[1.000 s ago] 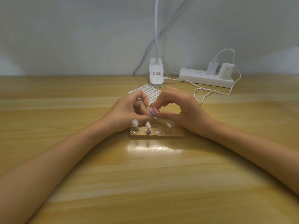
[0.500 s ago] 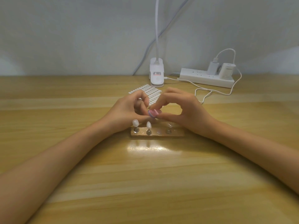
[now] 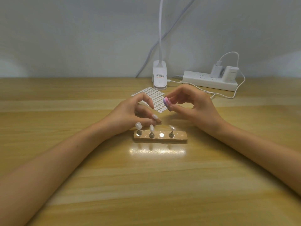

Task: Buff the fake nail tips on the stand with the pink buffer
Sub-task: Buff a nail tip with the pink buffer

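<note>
A small wooden stand (image 3: 179, 137) lies on the table in front of me. Three pale fake nail tips stand on its pegs: one at the left end (image 3: 138, 125), one beside it (image 3: 151, 128) and one right of centre (image 3: 172, 127). Between them is a bare metal spot (image 3: 161, 135). My left hand (image 3: 128, 114), just behind the stand, pinches another pale nail tip (image 3: 155, 116) in its fingertips. My right hand (image 3: 193, 106) holds the pink buffer (image 3: 167, 103) between thumb and fingers. The buffer is raised above and to the right of that tip, apart from it.
A sheet of white adhesive tabs (image 3: 154, 97) lies behind my hands. Further back stand a white clip lamp base (image 3: 160, 77) and a white power strip (image 3: 208, 81) with two chargers. A white cable (image 3: 228, 95) loops on the table by my right hand.
My right hand has lifted the pink buffer up and to the right, off the nail tip in my left hand. My left hand has hardly moved.
</note>
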